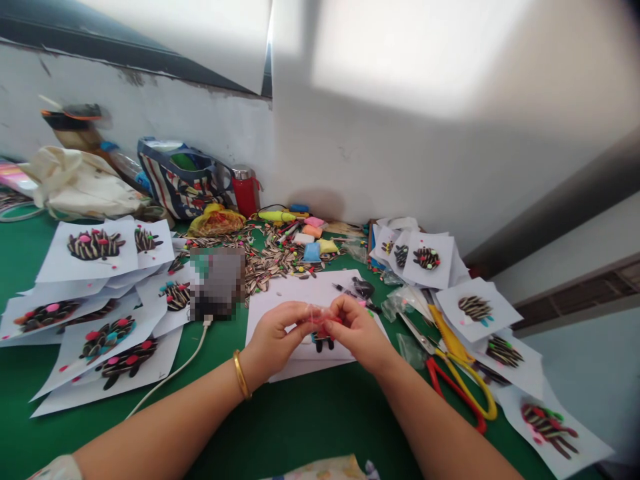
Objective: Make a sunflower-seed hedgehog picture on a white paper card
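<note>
My left hand [281,337] and my right hand [357,330] meet over a sheet of white paper [270,300]. Between their fingertips they pinch a small clear plastic bag [324,320] with something red in it. Below the fingers, part of a dark figure [323,342] shows on the paper; my hands hide most of it. A black lump of clay [363,287] lies on the paper just beyond my right hand. A gold bangle [241,375] circles my left wrist.
Striped seeds [275,257] and clay packets [311,252] lie behind the paper. Scissors [470,380] lie at right. Finished seed hedgehog pictures [115,333] are piled left, others [475,310] right. A cable [190,357] crosses the green table. A red flask [245,192] stands by the wall.
</note>
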Available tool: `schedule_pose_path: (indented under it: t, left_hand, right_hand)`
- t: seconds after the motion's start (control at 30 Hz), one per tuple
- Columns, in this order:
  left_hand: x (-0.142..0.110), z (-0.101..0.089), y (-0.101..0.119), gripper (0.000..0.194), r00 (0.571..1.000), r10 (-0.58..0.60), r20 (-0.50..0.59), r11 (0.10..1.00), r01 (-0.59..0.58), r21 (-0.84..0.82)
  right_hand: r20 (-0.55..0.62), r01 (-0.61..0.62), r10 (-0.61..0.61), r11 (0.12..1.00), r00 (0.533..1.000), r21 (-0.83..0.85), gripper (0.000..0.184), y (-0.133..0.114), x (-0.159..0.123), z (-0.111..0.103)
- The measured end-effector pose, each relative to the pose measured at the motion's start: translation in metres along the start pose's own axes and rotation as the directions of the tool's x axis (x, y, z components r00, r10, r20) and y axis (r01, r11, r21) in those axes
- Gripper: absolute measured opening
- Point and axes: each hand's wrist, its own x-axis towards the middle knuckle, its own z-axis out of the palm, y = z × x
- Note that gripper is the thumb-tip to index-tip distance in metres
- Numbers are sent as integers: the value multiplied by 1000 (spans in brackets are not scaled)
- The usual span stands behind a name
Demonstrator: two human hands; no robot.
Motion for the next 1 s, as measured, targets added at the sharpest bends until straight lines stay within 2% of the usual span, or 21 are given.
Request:
schedule_pose_path:
  t: [0.1, 0.17, 0.27, 0.33, 0.4, 0.47, 0.6, 0.7, 0.8, 0.9, 1.0]
  left_hand:
    - [1, -2, -1, 17, 999, 32, 25, 998, -33, 54]
    - [2, -5, 0, 14, 998, 34, -57, 998, -30, 61]
    - [4, -9, 1, 13, 984, -21, -178, 1000, 21, 0]
    - [6, -10, 0, 16, 971, -146, -188, 985, 126, -114]
    - [7, -8, -1, 23, 938, -320, -135, 921, 274, -279]
    - [8, -6, -4, 30, 888, -454, -66, 812, 383, -441]
    - [11, -3, -8, 36, 830, -557, 4, 633, 427, -646]
    - [13, -4, -10, 36, 805, -593, 0, 565, 416, -713]
    - [14, -7, -13, 31, 808, -587, -54, 617, 403, -676]
    - [14, -10, -15, 27, 850, -514, -119, 740, 368, -563]
    - [14, -12, -14, 37, 892, -433, -129, 848, 354, -396]
  right_hand:
    - [18, 5, -5, 1000, 1000, -21, 29, 0, 0, 0]
    - [-17, 15, -16, 999, 1000, -32, 27, 0, 1, -3]
    - [-177, 66, -73, 997, 982, -44, 25, -1, 7, -13]
    - [-302, 119, -140, 989, 943, -86, 22, 2, 12, -22]
    - [-369, 138, -181, 980, 911, -142, 21, 5, 17, -30]
    - [-378, 127, -185, 977, 907, -174, 24, 10, 20, -36]
    - [-329, 108, -168, 975, 929, -192, 29, 14, 21, -37]
    - [-332, 115, -170, 977, 928, -177, 29, 15, 20, -36]
    - [-332, 121, -162, 983, 929, -142, 28, 16, 20, -36]
    - [-324, 121, -152, 986, 934, -114, 29, 16, 19, -34]
    - [-293, 110, -139, 988, 946, -113, 29, 11, 15, -29]
